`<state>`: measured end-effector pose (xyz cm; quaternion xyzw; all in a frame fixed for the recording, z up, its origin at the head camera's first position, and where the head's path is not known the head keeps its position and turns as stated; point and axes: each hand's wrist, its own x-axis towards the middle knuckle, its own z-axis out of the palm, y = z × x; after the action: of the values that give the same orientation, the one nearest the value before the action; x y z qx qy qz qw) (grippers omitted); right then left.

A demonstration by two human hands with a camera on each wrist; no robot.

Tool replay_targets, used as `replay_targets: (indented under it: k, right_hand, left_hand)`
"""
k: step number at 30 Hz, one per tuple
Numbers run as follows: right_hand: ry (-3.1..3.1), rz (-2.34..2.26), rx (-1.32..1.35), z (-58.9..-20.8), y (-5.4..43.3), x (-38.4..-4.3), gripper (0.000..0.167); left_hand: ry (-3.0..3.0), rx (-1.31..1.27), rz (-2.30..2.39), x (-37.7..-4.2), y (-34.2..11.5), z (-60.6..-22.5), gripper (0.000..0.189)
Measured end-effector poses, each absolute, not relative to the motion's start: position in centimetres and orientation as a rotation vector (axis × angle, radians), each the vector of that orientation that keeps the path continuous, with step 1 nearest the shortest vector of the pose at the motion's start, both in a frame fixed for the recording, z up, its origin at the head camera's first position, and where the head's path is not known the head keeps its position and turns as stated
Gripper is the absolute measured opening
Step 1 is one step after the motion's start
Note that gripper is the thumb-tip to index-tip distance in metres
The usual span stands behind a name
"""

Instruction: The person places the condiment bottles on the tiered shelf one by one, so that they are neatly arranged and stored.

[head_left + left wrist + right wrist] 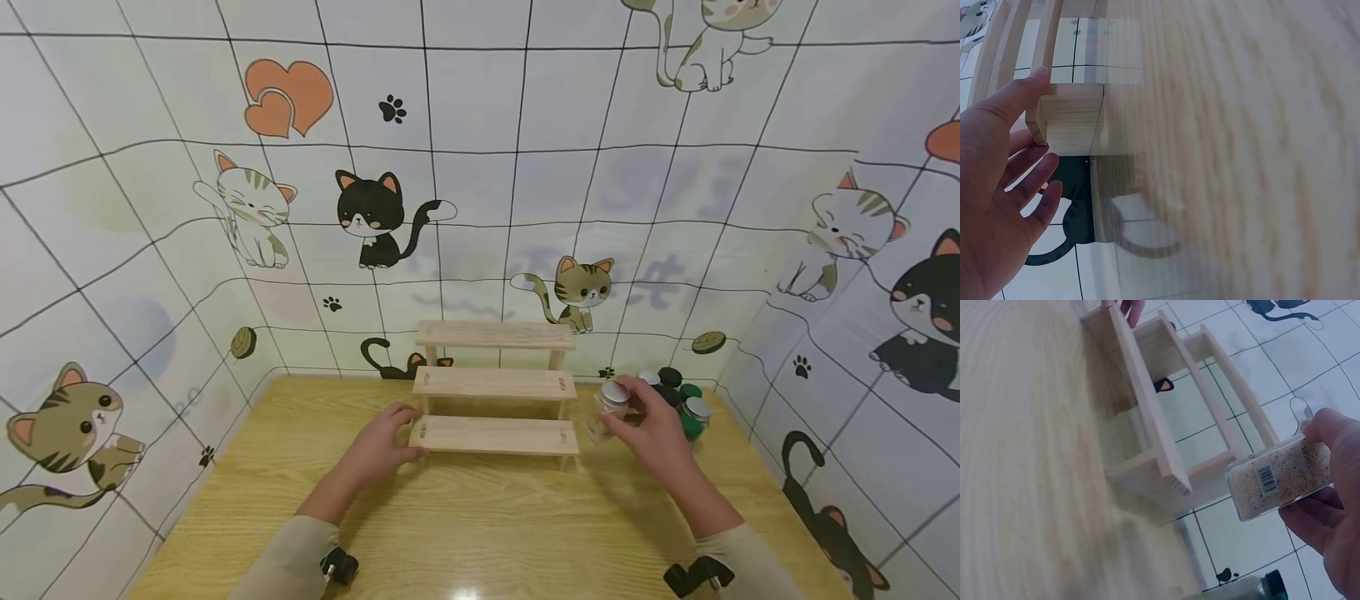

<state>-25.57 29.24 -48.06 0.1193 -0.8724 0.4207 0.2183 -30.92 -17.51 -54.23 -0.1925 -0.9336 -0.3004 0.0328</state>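
A three-tier wooden shelf rack [495,435] stands on the table, its steps rising toward the wall. My left hand [381,447] pinches the left end of its lowest step; in the left wrist view the thumb and a finger lie on either side of the board [1036,122], the other fingers loosely bent. To the right of the rack, my right hand [654,427] grips a clear spice jar [613,400] with a silver lid. The right wrist view shows tan, grainy seasoning and a barcode label on the jar [1279,478], held tilted beside the rack's end.
Behind my right hand, several more jars stand together, among them a green jar with a silver lid [694,417] and black-topped ones [670,377]. The wood-grain table [480,517] meets a cat-print wall covering [472,192] at the back and sides.
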Motion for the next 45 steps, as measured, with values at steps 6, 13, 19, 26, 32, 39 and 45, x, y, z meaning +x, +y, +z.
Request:
replay_targets:
  k: [6, 13, 19, 26, 32, 39, 45]
  right_hand:
    - [-2.425, 1.267, 0.381, -46.7, 28.2, -27.6, 0.056]
    - [-2.413, 1.399, 0.439, -45.4, 26.4, -29.7, 0.06]
    - [-2.364, 1.372, 0.522, -44.3, 24.6, -31.7, 0.058]
    - [-2.381, 1.431, 0.611, -42.1, 22.4, -33.6, 0.059]
    - [-2.397, 1.549, 0.661, -40.6, 20.7, -35.8, 0.061]
    - [-2.395, 1.693, 0.66, -39.6, 18.9, -38.1, 0.056]
    - [-2.379, 1.726, 0.692, -39.1, 17.1, -39.6, 0.056]
  left_hand:
    - [-2.881, -0.59, -0.917, -30.9, -17.6, -54.3, 0.067]
    - [-2.876, -0.563, -0.986, -31.0, -18.1, -54.5, 0.068]
    - [-2.872, -0.585, -0.98, -31.4, -18.4, -54.7, 0.069]
    - [-2.876, -0.605, -0.982, -31.4, -18.5, -54.6, 0.066]
    - [-2.872, -0.619, -0.97, -31.3, -18.5, -54.7, 0.067]
    - [-2.841, -0.676, -0.937, -31.3, -18.4, -54.8, 0.066]
    - [-2.831, -0.7, -0.922, -31.2, -18.5, -54.8, 0.066]
